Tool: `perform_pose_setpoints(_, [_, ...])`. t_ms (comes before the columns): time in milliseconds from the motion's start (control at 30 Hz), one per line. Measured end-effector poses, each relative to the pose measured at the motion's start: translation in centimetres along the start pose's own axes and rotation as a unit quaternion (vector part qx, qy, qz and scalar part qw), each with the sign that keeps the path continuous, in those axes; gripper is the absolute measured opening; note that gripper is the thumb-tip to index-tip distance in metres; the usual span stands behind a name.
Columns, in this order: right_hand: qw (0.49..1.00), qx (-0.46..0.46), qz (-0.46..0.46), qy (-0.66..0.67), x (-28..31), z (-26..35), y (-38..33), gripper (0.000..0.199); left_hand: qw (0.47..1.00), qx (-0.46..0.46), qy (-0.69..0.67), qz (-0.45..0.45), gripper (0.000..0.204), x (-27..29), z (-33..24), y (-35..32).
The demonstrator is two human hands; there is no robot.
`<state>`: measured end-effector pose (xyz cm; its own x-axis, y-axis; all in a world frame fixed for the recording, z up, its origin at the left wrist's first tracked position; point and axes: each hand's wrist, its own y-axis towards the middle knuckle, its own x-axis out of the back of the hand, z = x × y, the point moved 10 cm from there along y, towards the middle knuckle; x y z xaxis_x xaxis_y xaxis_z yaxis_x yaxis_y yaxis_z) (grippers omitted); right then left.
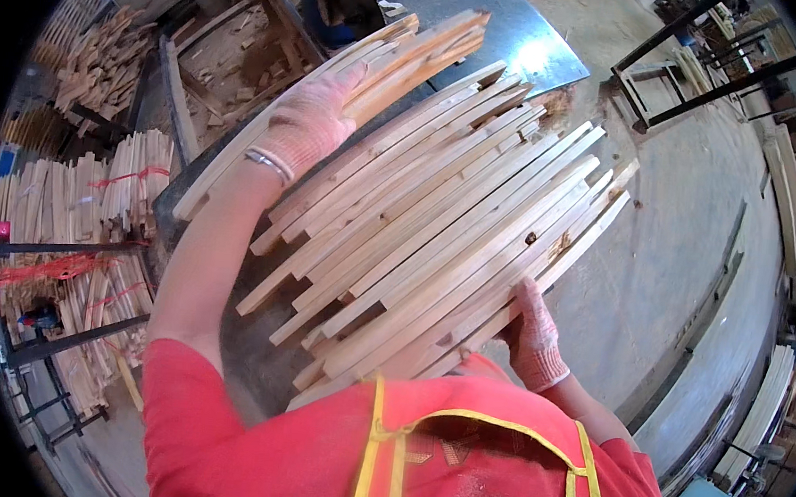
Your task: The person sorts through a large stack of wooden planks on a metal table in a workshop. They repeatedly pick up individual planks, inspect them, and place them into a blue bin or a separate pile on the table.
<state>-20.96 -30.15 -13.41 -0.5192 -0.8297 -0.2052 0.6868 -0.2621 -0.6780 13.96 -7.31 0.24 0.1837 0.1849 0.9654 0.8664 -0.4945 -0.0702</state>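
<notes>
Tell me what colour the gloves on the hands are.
Pinkish-red knit gloves on the left hand and right hand, seen in the head view.

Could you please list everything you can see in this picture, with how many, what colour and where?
wooden slats: a large armful, too many to count, pale wood, stacked across the person's chest at centre
bundled slats: several bundles, pale wood tied with red string, on racks at left
wooden crate: one, brown, holding offcuts, upper left
metal table: one, grey, top centre
metal frame: one, black, upper right
curved strips: a few stacks, pale, along the right edge
apron: one, red with yellow trim, bottom
left hand: one, pink-gloved, on top of the stack
right hand: one, pink-gloved, under the stack's lower edge
</notes>
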Motion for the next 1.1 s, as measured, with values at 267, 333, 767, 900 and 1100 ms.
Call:
perform_pose_setpoints(267, [1.000,0.000,-0.009,0.030,-0.3,0.1,-0.4,0.061,0.995,0.026,-0.045,0.085,0.075,-9.2,1.7,0.9])
perform_pose_setpoints(333, [1.000,-0.004,-0.017,-0.001,-0.3,0.5,-0.7,0.076,1.000,0.009,0.023,0.002,0.084,-5.9,1.9,1.1])
perform_pose_setpoints(767, [0.999,0.021,-0.039,0.029,0.6,-0.5,0.0,0.056,0.999,0.031,-0.037,-0.005,0.088,-6.9,7.2,4.1])
perform_pose_setpoints(900, [0.999,0.019,-0.031,0.025,0.3,-0.1,-0.6,0.056,0.996,0.065,0.041,0.034,0.077,-7.1,4.0,5.0])
perform_pose_setpoints(1100, [0.998,-0.013,-0.035,0.041,-0.5,0.7,-0.9,0.049,0.996,0.043,0.079,-0.003,0.082,-5.3,3.4,4.4])
